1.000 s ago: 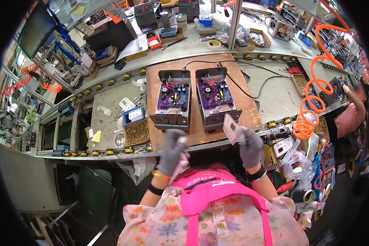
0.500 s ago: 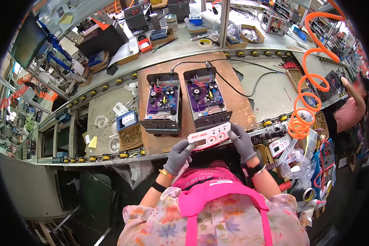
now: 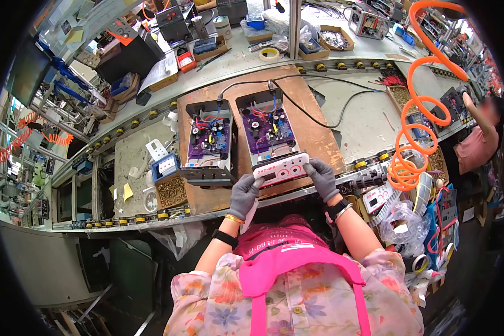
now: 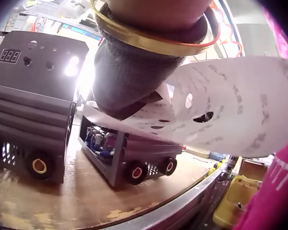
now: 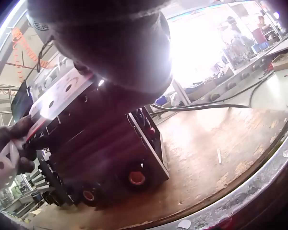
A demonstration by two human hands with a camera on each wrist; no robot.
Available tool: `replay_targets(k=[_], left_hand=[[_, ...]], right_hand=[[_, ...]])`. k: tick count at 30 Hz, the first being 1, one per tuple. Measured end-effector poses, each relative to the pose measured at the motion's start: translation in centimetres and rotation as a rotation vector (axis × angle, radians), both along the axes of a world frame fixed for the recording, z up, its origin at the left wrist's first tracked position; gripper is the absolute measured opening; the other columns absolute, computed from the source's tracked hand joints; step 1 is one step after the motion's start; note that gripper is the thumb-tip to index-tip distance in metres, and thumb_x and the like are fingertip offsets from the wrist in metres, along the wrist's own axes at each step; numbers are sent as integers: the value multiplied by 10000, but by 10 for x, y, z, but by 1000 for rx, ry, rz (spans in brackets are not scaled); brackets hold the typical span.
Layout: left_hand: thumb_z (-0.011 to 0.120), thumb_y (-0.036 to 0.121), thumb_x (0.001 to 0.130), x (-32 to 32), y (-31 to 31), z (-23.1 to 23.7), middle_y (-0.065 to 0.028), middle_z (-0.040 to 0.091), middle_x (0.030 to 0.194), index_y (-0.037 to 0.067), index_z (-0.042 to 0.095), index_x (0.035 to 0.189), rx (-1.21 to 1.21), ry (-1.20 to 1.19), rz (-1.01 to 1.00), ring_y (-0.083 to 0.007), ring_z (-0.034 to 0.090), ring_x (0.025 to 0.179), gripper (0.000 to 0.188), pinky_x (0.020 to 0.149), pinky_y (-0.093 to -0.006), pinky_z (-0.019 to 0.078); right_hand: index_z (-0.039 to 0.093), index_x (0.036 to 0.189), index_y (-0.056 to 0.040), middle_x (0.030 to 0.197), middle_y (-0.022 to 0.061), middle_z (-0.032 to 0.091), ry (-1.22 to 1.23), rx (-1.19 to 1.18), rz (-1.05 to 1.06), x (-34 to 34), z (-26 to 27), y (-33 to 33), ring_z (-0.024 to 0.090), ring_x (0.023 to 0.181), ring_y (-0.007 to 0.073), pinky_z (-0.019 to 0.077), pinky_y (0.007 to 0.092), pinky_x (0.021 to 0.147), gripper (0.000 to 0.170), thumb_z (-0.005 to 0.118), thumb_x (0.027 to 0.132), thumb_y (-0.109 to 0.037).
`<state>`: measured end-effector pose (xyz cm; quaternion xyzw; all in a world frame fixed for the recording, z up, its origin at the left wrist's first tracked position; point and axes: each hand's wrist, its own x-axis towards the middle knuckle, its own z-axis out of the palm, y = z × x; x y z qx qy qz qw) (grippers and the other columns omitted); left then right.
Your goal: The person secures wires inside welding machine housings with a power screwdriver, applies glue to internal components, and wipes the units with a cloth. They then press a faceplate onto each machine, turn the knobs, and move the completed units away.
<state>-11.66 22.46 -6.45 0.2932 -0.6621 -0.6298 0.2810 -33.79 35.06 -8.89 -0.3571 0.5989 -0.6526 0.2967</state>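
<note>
In the head view, a white and red panel label (image 3: 285, 169) printed with dials spans both gloved hands, overlapping the front of the right machine (image 3: 267, 126). My left hand (image 3: 243, 195) pinches its left end. A white sheet (image 4: 230, 103) with holes and faint grey print also hangs from this hand, curling toward the apron. My right hand (image 3: 322, 180) pinches the label's right end between thumb and fingers. The left machine (image 3: 210, 140) stands beside the right one. Both are black, open-topped and show purple circuit boards.
Both machines stand on a wooden board (image 3: 313, 131), with a black cable (image 3: 308, 116) running off to the right. A blue bin (image 3: 166, 166) and a box of small fasteners (image 3: 171, 192) lie left. An orange coiled hose (image 3: 409, 176) hangs right; another person (image 3: 479, 140) works beyond.
The hands, apart a second ago, have come together on the label, now stretched between them. It has since moved forward onto the right machine's front. The head view has shifted.
</note>
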Motion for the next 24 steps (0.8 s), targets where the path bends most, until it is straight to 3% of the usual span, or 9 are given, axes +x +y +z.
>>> replay_targets(k=[7, 19, 24], left_hand=[[586, 171, 897, -3, -4, -8, -4, 481, 787, 9, 634, 1063, -1, 24, 6, -60, 485, 635, 236, 520, -210, 421], [590, 161, 894, -4, -10, -14, -8, 454, 755, -19, 633, 910, -10, -12, 8, -63, 459, 604, 186, 488, -221, 412], [581, 172, 901, -3, -11, -13, 17, 464, 786, -13, 635, 1000, 25, -6, -9, -44, 501, 604, 216, 513, -197, 424]], right_hand=[[628, 844, -9, 788, -7, 574, 145, -19, -38, -2, -5, -4, 513, 766, 63, 426, 220, 697, 110, 626, 866, -117], [622, 792, -10, 742, 25, 550, 162, -28, -97, 1, -6, -9, 507, 702, 99, 410, 243, 631, 119, 654, 838, -115], [607, 772, -12, 723, 15, 536, 162, -27, -104, 0, -8, -10, 493, 687, 93, 404, 243, 624, 128, 654, 837, -112]])
